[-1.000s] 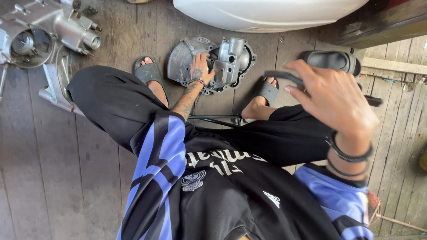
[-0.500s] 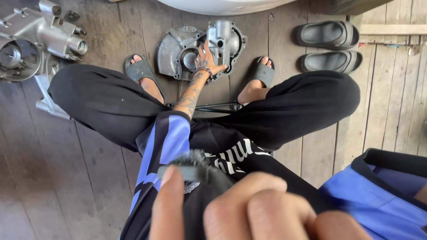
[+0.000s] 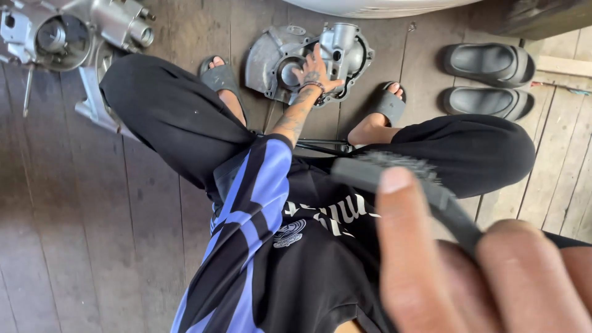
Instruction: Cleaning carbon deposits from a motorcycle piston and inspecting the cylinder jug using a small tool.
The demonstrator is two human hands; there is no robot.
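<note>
Grey metal engine cover (image 3: 290, 58) lies steadied under the flat, open left hand (image 3: 314, 71), while the right hand (image 3: 493, 277) grips a brush (image 3: 401, 176).

I see a second engine casing (image 3: 74, 37), silver-grey with a round bore, lying on the dark wooden floor (image 3: 80, 246) at the upper left, with a pale flat bracket (image 3: 92, 105) just below it. A pair of dark grey slides (image 3: 487, 80) sits empty on the floor at the upper right, one just above the other. Beside them I note lighter wooden boards (image 3: 567, 160). A white rounded object (image 3: 382, 6) crosses the top edge. I also see black trousers (image 3: 166, 117), grey sandals (image 3: 219, 80) on both feet, and a black shirt with blue stripes (image 3: 259, 203). A thin dark rod (image 3: 320, 147) lies between the legs.
</note>
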